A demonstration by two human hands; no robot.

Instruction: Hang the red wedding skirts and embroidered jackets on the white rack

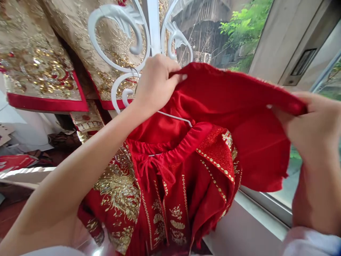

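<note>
Pinched in both my hands is the edge of a red garment (pixel 239 92), its plain red underside stretched out between them. My left hand (pixel 160 80) grips it near the white metal scrollwork. Further right, my right hand (pixel 314 124) holds the other end between thumb and fingers. Just below hangs a red skirt (pixel 183 199) with gold embroidery and beaded lines, a gathered waistband and a tied bow at the front. A thin white hanger (pixel 176 116) shows inside the waist opening. Whether the held garment and the skirt are joined, I cannot tell.
White scrolled metalwork (pixel 117 39) stands behind my left hand. Beaded gold garments (pixel 39 67) with red hems hang at the left. A window (pixel 210 32) with foliage outside lies behind, its frame (pixel 287 39) at the right. Red packaging (pixel 16 162) is at the lower left.
</note>
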